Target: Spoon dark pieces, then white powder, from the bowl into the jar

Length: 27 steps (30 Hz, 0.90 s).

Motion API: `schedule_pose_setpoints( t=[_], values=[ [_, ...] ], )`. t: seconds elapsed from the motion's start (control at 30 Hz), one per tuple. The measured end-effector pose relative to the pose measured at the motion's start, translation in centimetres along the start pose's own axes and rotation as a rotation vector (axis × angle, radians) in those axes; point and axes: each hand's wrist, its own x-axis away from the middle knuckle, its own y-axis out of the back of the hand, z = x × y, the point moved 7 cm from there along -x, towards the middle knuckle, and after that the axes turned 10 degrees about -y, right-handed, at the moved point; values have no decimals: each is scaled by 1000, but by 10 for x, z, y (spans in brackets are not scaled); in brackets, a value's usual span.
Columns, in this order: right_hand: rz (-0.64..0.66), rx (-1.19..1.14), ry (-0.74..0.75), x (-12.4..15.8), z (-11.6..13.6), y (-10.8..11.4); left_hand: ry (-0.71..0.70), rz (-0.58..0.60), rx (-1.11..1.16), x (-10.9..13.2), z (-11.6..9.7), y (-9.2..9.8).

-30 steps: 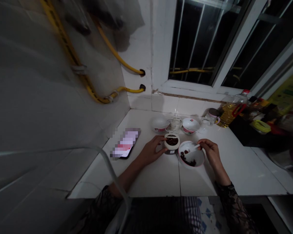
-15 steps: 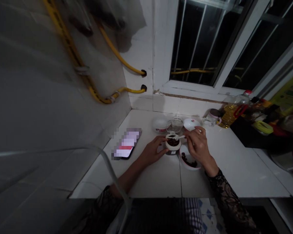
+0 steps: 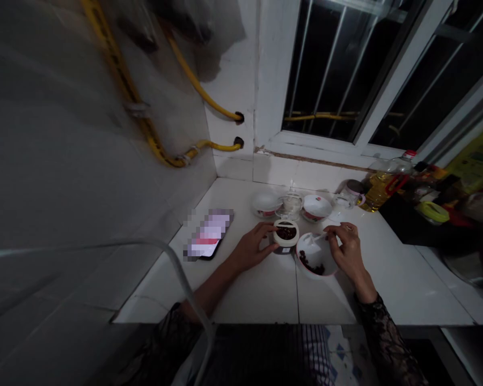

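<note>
One open jar (image 3: 286,243) on the counter (image 3: 257,297), clasped in the left grip (image 3: 251,247); one white spoon (image 3: 310,239), pinched in the right grip (image 3: 348,249), over the pink-rimmed bowl (image 3: 322,256) just beside the jar.

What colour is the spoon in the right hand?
The spoon is white, seen in the head view.

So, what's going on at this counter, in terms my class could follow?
A person's left hand holds a small open jar of dark bits by its left side. The right hand holds a small white spoon over a white bowl, where more dark bits lie. A lit phone lies left of the jar, and two other bowls stand farther back.
</note>
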Motion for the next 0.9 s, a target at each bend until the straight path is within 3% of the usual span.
schedule_pose_setpoints(
  t=[0.3,0.57,0.9],
  values=[
    [107,3,-88,9,-21,-13,21,-11,21,2,3,-1],
    [336,-262,-298,15,-16,-31,31,4,19,1,2,-2],
    [267,-514,-554,19,-32,-31,18,-7,13,1,1,-1]
  ],
)
